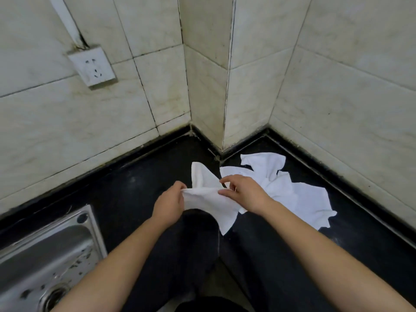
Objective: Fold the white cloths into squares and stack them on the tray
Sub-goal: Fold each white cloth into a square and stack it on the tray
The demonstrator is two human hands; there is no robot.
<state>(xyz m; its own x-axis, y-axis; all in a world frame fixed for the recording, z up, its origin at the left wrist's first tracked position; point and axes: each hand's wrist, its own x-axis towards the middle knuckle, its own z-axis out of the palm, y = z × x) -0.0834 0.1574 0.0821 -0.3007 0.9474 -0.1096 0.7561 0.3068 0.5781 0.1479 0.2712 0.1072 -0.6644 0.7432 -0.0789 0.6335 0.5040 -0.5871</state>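
- While stretched between pinching fingertips, the crumpled white fabric cloth [209, 199] hangs just left of the loose white cloth pile [292, 194].
- The left hand [167, 204] grips its left end, the right hand [245, 193] its right.

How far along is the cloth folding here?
Done: nothing visible; no folded square and no tray in view. In hand: left hand and right hand pinch one limp white fabric cloth, not yet folded. Left: that cloth, the crumpled heap of white cloths on the black countertop, then stacking.
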